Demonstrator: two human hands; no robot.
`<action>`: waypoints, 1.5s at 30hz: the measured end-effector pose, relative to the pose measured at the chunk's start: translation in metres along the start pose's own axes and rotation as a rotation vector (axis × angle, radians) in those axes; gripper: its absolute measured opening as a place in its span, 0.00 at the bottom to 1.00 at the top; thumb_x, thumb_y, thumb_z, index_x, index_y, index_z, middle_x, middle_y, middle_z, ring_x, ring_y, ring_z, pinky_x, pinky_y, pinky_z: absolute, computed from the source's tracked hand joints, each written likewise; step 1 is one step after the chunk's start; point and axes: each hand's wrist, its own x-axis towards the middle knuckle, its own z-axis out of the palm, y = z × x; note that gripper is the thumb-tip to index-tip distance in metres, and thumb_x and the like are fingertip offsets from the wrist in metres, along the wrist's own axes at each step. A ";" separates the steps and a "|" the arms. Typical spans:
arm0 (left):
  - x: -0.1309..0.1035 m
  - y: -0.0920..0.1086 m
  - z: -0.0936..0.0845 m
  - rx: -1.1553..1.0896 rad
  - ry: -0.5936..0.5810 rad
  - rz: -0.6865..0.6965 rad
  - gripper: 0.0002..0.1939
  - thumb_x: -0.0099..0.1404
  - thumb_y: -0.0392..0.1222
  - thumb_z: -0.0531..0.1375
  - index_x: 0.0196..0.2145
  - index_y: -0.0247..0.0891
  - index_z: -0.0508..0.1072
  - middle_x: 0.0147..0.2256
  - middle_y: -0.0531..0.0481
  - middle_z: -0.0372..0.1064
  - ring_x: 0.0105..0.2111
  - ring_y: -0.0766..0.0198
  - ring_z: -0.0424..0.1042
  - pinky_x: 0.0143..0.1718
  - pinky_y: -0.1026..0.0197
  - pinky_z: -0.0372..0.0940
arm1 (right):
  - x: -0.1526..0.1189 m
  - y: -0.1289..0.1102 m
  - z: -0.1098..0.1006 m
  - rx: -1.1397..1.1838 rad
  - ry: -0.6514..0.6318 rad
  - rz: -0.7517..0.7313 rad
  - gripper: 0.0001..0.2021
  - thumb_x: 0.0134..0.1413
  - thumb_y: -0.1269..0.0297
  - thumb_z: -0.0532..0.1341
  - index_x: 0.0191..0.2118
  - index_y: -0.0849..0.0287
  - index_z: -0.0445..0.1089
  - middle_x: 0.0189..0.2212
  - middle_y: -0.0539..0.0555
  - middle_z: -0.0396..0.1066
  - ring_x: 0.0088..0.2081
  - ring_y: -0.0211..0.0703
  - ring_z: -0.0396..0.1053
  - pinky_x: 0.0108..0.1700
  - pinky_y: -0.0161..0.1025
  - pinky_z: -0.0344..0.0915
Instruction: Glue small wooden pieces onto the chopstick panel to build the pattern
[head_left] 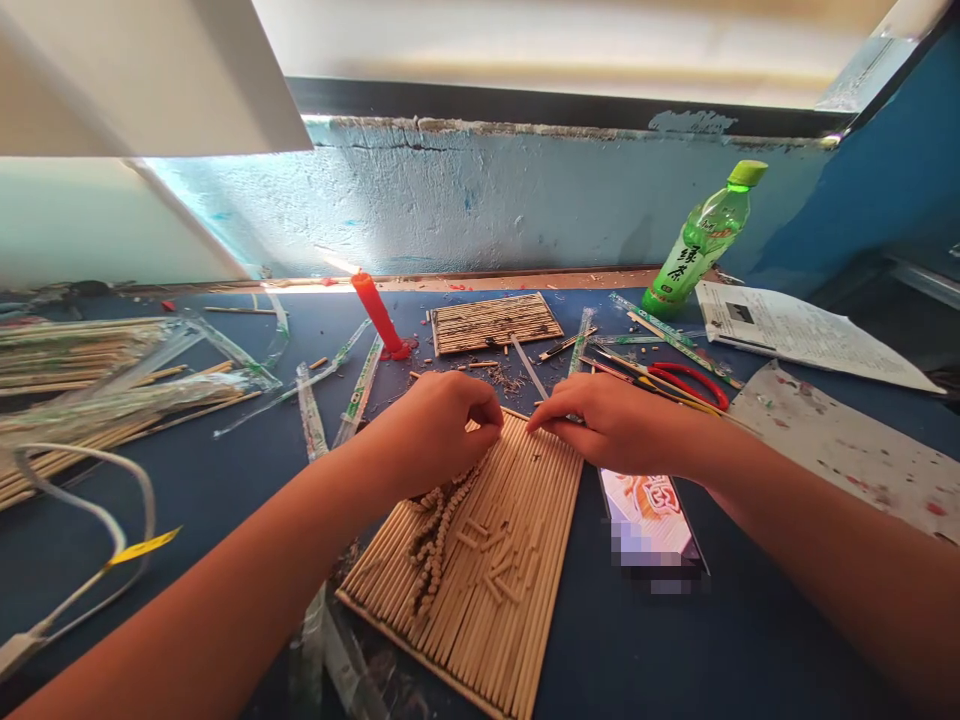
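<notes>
Pale rectangular panel of slim round wooden sticks (pixel 551 530) lies on the dark blue tabletop (pixel 600 650), bearing short loose wooden pieces (pixel 493 590). At its far end, the left hand (pixel 448 425) curls, the right hand (pixel 600 420) points inward; whether either grips anything, I cannot tell.

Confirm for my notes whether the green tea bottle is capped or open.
Capped: the green cap sits on top of the bottle. How tightly it is screwed on, I cannot tell.
</notes>
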 end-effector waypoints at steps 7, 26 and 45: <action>0.000 -0.001 0.001 0.003 0.002 0.005 0.08 0.58 0.39 0.58 0.29 0.41 0.78 0.21 0.54 0.71 0.22 0.66 0.66 0.34 0.58 0.62 | -0.002 0.001 -0.001 0.007 -0.014 0.028 0.15 0.58 0.70 0.56 0.45 0.54 0.78 0.37 0.53 0.78 0.39 0.43 0.72 0.42 0.38 0.64; 0.000 0.001 -0.001 0.005 -0.026 -0.028 0.08 0.59 0.39 0.58 0.29 0.41 0.78 0.26 0.53 0.75 0.24 0.66 0.67 0.32 0.59 0.60 | -0.007 -0.002 0.003 0.055 -0.026 0.000 0.15 0.59 0.70 0.56 0.45 0.55 0.78 0.38 0.53 0.78 0.41 0.42 0.72 0.44 0.38 0.62; 0.001 -0.001 0.001 -0.015 -0.007 -0.019 0.08 0.58 0.39 0.58 0.29 0.41 0.78 0.26 0.52 0.75 0.24 0.65 0.67 0.34 0.57 0.61 | 0.009 0.004 -0.011 -0.100 0.155 0.124 0.10 0.61 0.63 0.56 0.40 0.57 0.74 0.34 0.53 0.77 0.35 0.42 0.70 0.38 0.40 0.60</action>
